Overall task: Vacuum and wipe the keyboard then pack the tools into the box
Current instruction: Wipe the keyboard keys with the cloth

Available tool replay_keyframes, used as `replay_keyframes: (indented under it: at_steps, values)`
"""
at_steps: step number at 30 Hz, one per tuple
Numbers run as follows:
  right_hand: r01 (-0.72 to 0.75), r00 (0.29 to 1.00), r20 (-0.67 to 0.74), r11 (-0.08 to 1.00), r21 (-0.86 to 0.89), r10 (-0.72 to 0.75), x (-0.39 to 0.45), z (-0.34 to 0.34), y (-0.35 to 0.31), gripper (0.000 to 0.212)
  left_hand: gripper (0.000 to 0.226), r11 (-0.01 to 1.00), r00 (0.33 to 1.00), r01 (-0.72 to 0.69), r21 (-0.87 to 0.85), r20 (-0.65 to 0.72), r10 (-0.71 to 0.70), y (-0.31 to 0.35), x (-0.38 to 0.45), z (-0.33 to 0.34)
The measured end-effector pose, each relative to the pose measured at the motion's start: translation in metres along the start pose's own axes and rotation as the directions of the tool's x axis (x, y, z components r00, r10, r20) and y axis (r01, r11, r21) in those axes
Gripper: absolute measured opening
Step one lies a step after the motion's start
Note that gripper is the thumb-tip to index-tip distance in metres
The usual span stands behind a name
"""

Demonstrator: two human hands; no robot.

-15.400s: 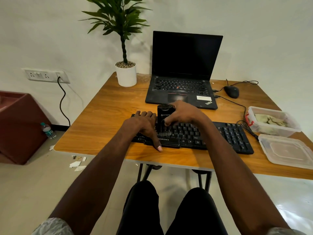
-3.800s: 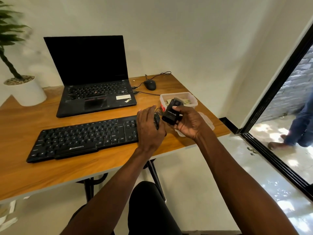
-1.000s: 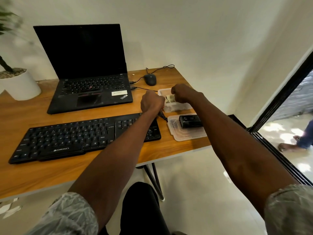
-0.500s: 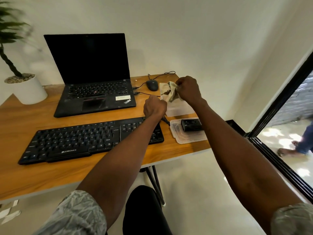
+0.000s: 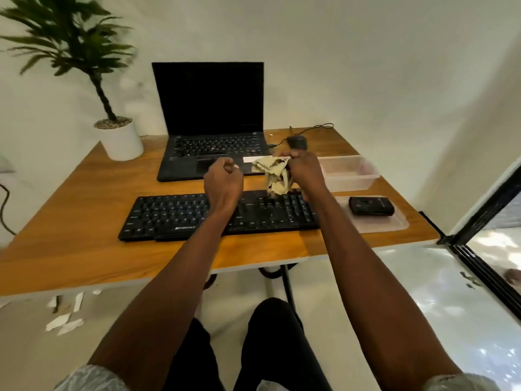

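While the right hand (image 5: 303, 172) grips the crumpled cloth (image 5: 275, 176) just right of the frame's centre, the keyboard (image 5: 180, 214) lies directly below it on the tabletop (image 5: 84, 221), its long axis running left to right across the middle of the frame. Bunched with no clear long axis, the cloth hangs down toward the keys at the keyboard's right end, so this hand is nearer for wiping. Beside it, the left hand (image 5: 224, 183) hovers above the keys, fingers curled on nothing visible.
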State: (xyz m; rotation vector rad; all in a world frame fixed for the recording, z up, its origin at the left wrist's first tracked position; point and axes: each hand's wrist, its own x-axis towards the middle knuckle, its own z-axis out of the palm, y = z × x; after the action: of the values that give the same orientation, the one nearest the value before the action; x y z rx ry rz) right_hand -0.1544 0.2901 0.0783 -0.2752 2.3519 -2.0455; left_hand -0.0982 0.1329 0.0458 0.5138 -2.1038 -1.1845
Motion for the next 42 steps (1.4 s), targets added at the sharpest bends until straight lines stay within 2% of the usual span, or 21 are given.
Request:
replay_keyframes:
  at_steps: [2, 4, 6, 8, 9, 11, 13, 15, 17, 20, 23, 25, 27, 29, 30, 33, 35, 36, 39, 42]
  values:
    - [-0.116, 0.993, 0.032, 0.981, 0.156, 0.113, -0.011, 0.019, -0.002, 0.029, 0.026, 1.0, 1.0, -0.014, 0.016, -0.018, 0.014, -0.016, 0.004, -0.023]
    - [-0.154, 0.987, 0.077, 0.967, 0.203, 0.141, -0.02, 0.035, 0.0, 0.027, 0.027, 0.999, 1.0, -0.022, 0.032, -0.021, 0.023, -0.029, 0.007, -0.044]
    - [-0.087, 0.992, 0.098, 0.995, 0.052, 0.082, -0.028, 0.053, 0.003, 0.021, 0.025, 0.997, 0.999, -0.019, 0.077, -0.031, 0.022, -0.043, 0.008, -0.066]
    - [0.037, 0.989, 0.149, 0.983, -0.18, -0.01, -0.033, 0.071, 0.007, 0.037, 0.025, 0.984, 0.997, -0.017, 0.177, -0.067, 0.029, -0.058, 0.01, -0.089]
    - [0.097, 0.99, 0.13, 0.948, -0.301, -0.06, -0.036, 0.075, 0.007, 0.045, 0.025, 0.972, 0.995, -0.013, 0.233, -0.09, 0.034, -0.067, 0.011, -0.1]
    - [0.184, 0.979, 0.024, 0.83, -0.527, -0.201, -0.039, 0.081, 0.007, 0.04, 0.027, 0.927, 0.99, 0.076, 0.368, -0.139, -0.026, -0.086, 0.017, -0.124]
    - [0.207, 0.952, -0.018, 0.686, -0.697, -0.306, -0.038, 0.082, 0.012, 0.027, 0.03, 0.837, 0.97, 0.238, 0.493, -0.165, -0.178, -0.103, 0.025, -0.147]
    - [0.178, 0.951, -0.007, 0.568, -0.804, -0.308, -0.041, 0.09, 0.018, 0.02, 0.032, 0.813, 0.949, 0.313, 0.491, -0.12, -0.293, -0.119, 0.032, -0.164]
    - [0.131, 0.966, -0.007, 0.508, -0.851, -0.26, -0.049, 0.105, 0.022, 0.018, 0.034, 0.847, 0.94, 0.312, 0.431, -0.014, -0.34, -0.125, 0.036, -0.175]
    - [0.104, 0.967, -0.021, 0.465, -0.879, -0.256, -0.062, 0.133, 0.019, 0.018, 0.038, 0.861, 0.925, 0.311, 0.403, 0.079, -0.371, -0.127, 0.039, -0.185]
    - [0.159, 0.961, 0.035, 0.449, -0.879, -0.274, -0.069, 0.163, 0.015, 0.02, 0.03, 0.846, 0.929, 0.296, 0.443, 0.074, -0.363, -0.13, 0.039, -0.191]
    - [0.283, 0.941, 0.14, 0.49, -0.825, -0.308, -0.075, 0.183, 0.014, 0.022, 0.02, 0.847, 0.935, 0.303, 0.437, 0.033, -0.352, -0.134, 0.039, -0.192]
    - [0.465, 0.88, 0.326, 0.488, -0.738, -0.346, -0.082, 0.197, 0.015, 0.026, 0.014, 0.851, 0.94, 0.306, 0.426, 0.008, -0.342, -0.136, 0.039, -0.193]
    - [0.531, 0.846, 0.41, 0.478, -0.7, -0.339, -0.081, 0.197, 0.015, 0.032, 0.014, 0.874, 0.94, 0.31, 0.373, 0.018, -0.341, -0.138, 0.039, -0.195]
    - [0.491, 0.87, 0.371, 0.494, -0.718, -0.325, -0.077, 0.192, 0.015, 0.034, 0.016, 0.893, 0.942, 0.305, 0.331, 0.035, -0.335, -0.14, 0.039, -0.196]
    - [0.238, 0.953, 0.107, 0.476, -0.846, -0.285, -0.067, 0.176, 0.013, 0.026, 0.027, 0.94, 0.962, 0.227, 0.253, 0.094, -0.258, -0.15, 0.034, -0.199]
    - [0.106, 0.968, -0.013, 0.458, -0.883, -0.25, -0.065, 0.175, 0.009, 0.022, 0.029, 0.957, 0.974, 0.18, 0.229, 0.094, -0.205, -0.155, 0.029, -0.198]
    - [0.085, 0.97, -0.028, 0.45, -0.889, -0.24, -0.067, 0.181, 0.007, 0.021, 0.029, 0.964, 0.978, 0.168, 0.208, 0.087, -0.189, -0.156, 0.027, -0.197]
    - [0.23, 0.952, 0.114, 0.418, -0.879, -0.283, -0.078, 0.217, 0.005, 0.018, 0.026, 0.976, 0.984, 0.149, 0.159, 0.074, -0.162, -0.156, 0.026, -0.196]
    - [0.516, 0.85, 0.377, 0.435, -0.738, -0.368, -0.086, 0.249, 0.004, 0.025, 0.023, 0.98, 0.984, 0.156, 0.126, 0.07, -0.165, -0.159, 0.03, -0.198]
